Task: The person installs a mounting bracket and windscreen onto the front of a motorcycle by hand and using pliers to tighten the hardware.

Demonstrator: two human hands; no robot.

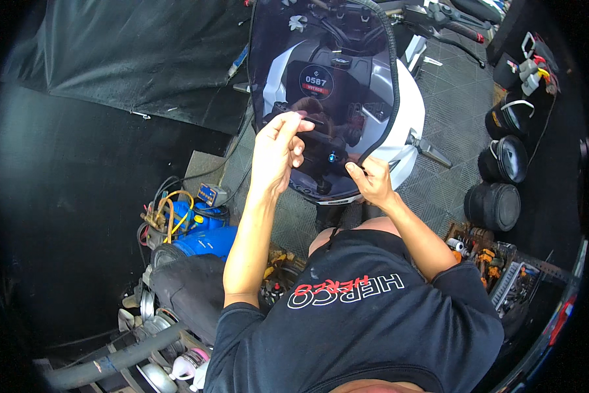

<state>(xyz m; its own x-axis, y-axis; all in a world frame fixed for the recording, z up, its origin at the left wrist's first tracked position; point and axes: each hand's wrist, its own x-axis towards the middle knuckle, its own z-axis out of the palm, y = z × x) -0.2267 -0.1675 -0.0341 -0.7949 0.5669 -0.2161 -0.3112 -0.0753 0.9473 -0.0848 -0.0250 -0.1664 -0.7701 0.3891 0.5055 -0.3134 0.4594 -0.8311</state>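
Note:
A dark tinted motorcycle windscreen [366, 59] with a black edge trim fills the upper middle, over a white front fairing [409, 108]. My left hand [281, 147] is raised over the windscreen, thumb and forefinger pinched together. A thin dark sliver shows by these fingertips, too small to name. My right hand [374, 180] is closed on the lower right edge of the windscreen, thumb on the near face and fingers curled round the rim. Between the hands a blue bolt head [332, 158] shows on the windscreen. A round sticker [316, 81] sits higher up.
Handlebar parts [464, 31] lie beyond the windscreen. Black buckets [502, 159] line the right side above a tray of tools [514, 288]. At left stand a blue tank [206, 242] with hoses and a black-covered bench [98, 157]. Grey ribbed matting [441, 78] covers the floor.

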